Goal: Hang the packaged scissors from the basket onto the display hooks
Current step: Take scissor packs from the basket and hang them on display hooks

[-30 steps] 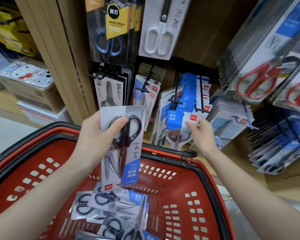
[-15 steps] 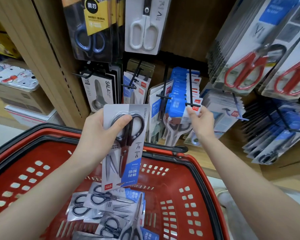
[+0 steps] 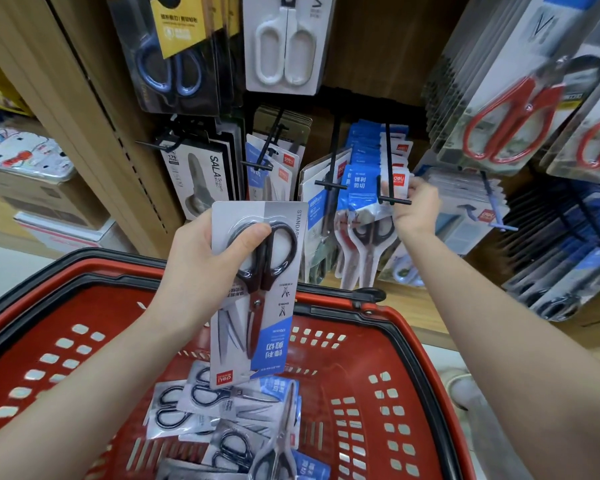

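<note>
My left hand (image 3: pixel 207 258) grips a packaged pair of black-handled scissors (image 3: pixel 257 292), held upside down above the red basket (image 3: pixel 378 368). Several more scissor packs (image 3: pixel 222 417) lie in the basket's bottom. My right hand (image 3: pixel 416 206) pinches the top of a blue-and-white scissor pack (image 3: pixel 368 192) at the tip of a black display hook (image 3: pixel 390 181), where a row of the same packs hangs.
Other hooks hold packs around it: grey SALA scissors (image 3: pixel 201 178) at left, white scissors (image 3: pixel 284 43) and blue-handled scissors (image 3: pixel 174 50) above, red-handled scissors (image 3: pixel 510 109) at right. A wooden shelf post (image 3: pixel 84 126) stands left of the display. Boxes sit on the left shelves.
My right hand has lifted the blue-and-white pack up to the hook's tip. My left hand and its pack stay over the basket. The view has moved closer to the display.
</note>
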Motion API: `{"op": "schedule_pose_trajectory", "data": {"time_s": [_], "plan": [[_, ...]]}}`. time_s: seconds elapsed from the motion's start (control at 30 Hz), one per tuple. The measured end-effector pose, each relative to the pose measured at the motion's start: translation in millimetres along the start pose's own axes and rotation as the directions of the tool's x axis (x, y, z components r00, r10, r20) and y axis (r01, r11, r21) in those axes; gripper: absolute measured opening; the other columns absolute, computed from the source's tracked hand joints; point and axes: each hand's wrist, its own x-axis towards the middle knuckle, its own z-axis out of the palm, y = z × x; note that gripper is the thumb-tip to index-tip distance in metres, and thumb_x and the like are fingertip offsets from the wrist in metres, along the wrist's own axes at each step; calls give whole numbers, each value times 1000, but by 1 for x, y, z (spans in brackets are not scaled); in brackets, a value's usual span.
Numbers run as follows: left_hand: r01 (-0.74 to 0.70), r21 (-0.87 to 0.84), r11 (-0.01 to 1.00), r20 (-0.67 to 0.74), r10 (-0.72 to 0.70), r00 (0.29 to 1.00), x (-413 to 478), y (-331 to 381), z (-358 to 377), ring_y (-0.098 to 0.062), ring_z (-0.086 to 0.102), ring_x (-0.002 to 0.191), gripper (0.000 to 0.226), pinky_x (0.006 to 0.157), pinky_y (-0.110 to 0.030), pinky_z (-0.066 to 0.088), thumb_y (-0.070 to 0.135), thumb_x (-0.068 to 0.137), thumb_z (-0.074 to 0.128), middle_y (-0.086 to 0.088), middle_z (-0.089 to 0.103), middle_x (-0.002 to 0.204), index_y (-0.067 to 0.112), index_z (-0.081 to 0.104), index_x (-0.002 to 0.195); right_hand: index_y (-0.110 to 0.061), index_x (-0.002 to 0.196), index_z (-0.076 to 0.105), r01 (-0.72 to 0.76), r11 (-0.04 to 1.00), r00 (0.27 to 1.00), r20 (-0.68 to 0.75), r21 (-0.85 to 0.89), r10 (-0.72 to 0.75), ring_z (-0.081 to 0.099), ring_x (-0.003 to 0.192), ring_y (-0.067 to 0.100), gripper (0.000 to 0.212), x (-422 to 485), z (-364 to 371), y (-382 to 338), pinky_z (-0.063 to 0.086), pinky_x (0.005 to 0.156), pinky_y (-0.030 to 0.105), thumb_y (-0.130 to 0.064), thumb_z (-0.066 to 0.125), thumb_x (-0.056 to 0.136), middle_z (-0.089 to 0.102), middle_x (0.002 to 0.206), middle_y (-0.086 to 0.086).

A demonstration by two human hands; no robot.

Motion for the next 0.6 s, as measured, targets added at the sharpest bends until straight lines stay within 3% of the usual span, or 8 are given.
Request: {"op": "schedule_pose_trajectory", "data": {"time_s": [0.13,0.33,0.5,0.6], "plan": [[13,3,1000,1,-13,1000,-1,0,2,9,64,75,15,66,-8,49,19,86,64,30,68,76,34,61,84,-4,105,65,0,998,1000,-10,-58,0,55,88,15,21,1,2,0,40,73,21,-18,60,91,64,96,4],[42,-18,999,0,-42,999,-8,0,4,5,66,78,13,68,-11,52,20,86,64,25,70,80,33,62,86,-6,109,60,-24,991,1000,4,-128,25,60,95,22,30,-9,-9,5,44,77,29,-26,65,87,66,104,8],[57,-17,998,-1,-57,998,-18,5,4,10,63,75,16,63,-5,46,17,87,64,27,69,76,33,63,87,-5,110,57,-49,995,998,31,-86,52,61,96,23,31,-18,-16,2,49,84,37,-24,66,88,65,103,9],[57,-14,998,-11,-57,998,-24,10,3,10,64,75,16,62,-6,47,17,87,64,25,69,76,33,63,87,-2,108,57,-51,997,998,30,-59,53,56,88,16,25,-23,-23,0,49,80,32,-18,64,89,60,96,6]]}}
